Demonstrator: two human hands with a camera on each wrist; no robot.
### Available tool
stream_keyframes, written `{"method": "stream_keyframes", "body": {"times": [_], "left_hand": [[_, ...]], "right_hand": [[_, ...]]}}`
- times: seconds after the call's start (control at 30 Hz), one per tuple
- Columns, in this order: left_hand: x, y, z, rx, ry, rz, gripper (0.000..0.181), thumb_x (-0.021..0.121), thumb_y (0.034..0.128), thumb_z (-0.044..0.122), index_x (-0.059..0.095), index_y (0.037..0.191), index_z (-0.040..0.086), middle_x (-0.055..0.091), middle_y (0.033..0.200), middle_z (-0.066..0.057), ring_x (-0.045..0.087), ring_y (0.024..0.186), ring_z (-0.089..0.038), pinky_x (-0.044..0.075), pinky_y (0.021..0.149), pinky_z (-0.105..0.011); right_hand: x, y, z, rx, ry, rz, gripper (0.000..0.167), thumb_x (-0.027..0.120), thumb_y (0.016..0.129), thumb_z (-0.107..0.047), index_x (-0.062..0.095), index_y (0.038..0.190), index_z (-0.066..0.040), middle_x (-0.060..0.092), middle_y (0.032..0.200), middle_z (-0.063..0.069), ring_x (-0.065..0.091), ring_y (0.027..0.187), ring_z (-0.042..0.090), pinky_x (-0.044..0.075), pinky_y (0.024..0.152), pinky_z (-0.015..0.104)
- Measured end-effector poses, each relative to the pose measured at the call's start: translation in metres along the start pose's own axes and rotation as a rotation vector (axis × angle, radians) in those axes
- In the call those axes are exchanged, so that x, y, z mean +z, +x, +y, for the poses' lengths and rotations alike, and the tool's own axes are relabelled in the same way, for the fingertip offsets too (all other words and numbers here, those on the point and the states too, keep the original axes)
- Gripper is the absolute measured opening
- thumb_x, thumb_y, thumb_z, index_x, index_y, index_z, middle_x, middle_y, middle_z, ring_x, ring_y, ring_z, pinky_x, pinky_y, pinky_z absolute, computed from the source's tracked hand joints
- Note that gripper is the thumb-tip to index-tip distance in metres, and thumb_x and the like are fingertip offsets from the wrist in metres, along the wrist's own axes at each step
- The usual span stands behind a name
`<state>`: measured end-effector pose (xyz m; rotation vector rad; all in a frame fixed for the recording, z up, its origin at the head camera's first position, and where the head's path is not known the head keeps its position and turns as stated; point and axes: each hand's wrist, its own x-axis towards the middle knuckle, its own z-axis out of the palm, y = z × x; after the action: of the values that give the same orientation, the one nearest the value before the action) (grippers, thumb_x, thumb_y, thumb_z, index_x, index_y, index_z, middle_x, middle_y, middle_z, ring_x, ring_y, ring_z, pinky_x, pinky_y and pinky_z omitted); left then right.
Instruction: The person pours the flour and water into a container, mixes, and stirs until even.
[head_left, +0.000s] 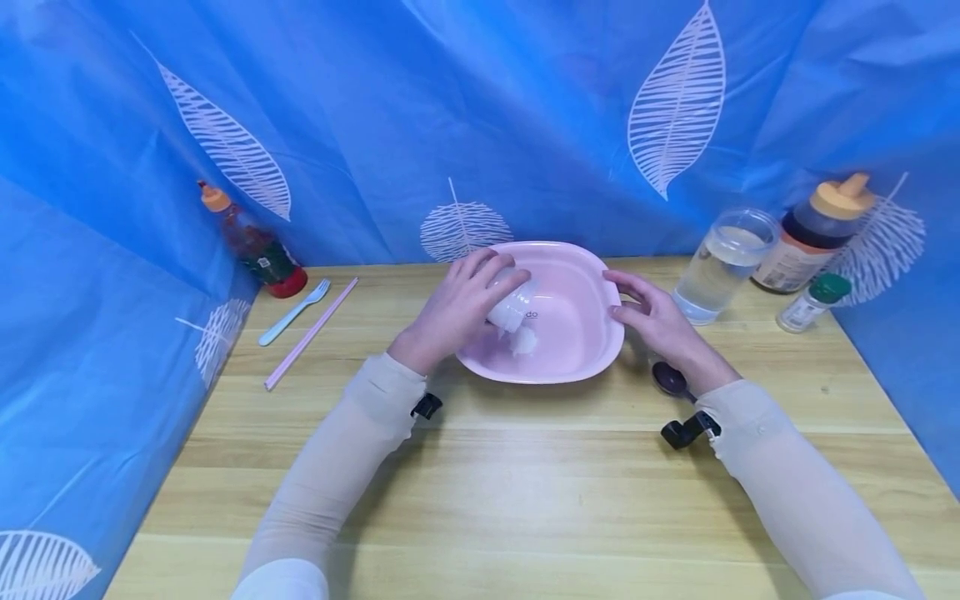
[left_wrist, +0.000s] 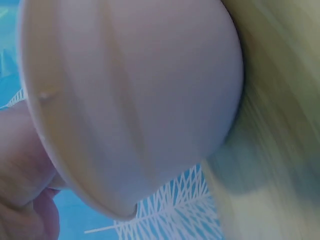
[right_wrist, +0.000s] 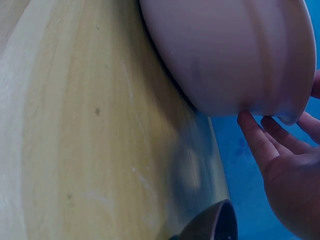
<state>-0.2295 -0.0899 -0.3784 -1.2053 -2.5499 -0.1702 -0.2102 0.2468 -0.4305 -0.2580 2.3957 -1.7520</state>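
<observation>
In the head view, my left hand [head_left: 467,302] grips a small clear container [head_left: 512,307], tipped mouth-down over a pink basin [head_left: 577,367]. Below its mouth a patch of white powder [head_left: 523,340] lies on the basin's floor. My right hand [head_left: 660,325] holds the basin's right rim, and in the right wrist view its fingertips touch the outside wall under the lip. The left wrist view has the basin's outer wall [left_wrist: 165,90] filling most of it; part of the left hand [left_wrist: 22,170] shows at the edge, the container hidden.
A dark spoon [head_left: 670,379] lies beneath my right wrist. Behind it stand a glass of water [head_left: 705,279], a brown sauce bottle [head_left: 806,237] and a green-capped jar [head_left: 810,304]. At left are a red sauce bottle [head_left: 262,250], a blue fork [head_left: 292,315] and a pink straw [head_left: 311,333].
</observation>
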Motion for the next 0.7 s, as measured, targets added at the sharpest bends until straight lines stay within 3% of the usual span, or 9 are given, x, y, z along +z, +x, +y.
{"method": "stream_keyframes", "body": {"times": [0.3,0.7], "left_hand": [[0.0001,0.0010,0.0021,-0.030,-0.063,-0.006,0.080,0.094,0.0844,0.015,0.055,0.154,0.020,0.055,0.155,-0.011,0.042,0.151,-0.039,0.041,0.123,-0.059],[0.0032,-0.0010,-0.0006,-0.054,-0.078,-0.032,0.087,0.098,0.0797,0.020,0.055,0.155,0.020,0.053,0.156,-0.011,0.040,0.152,-0.038,0.038,0.125,-0.061]], "right_hand": [[0.0001,-0.0001,-0.0001,-0.015,0.010,-0.007,0.064,0.061,0.109,-0.015,0.037,0.168,-0.011,0.035,0.175,0.017,0.047,0.153,0.043,0.051,0.102,0.009],[0.0006,-0.0007,-0.0013,-0.010,0.011,-0.008,0.063,0.060,0.109,-0.016,0.037,0.168,-0.012,0.036,0.174,0.017,0.052,0.149,0.045,0.052,0.102,0.010]]}}
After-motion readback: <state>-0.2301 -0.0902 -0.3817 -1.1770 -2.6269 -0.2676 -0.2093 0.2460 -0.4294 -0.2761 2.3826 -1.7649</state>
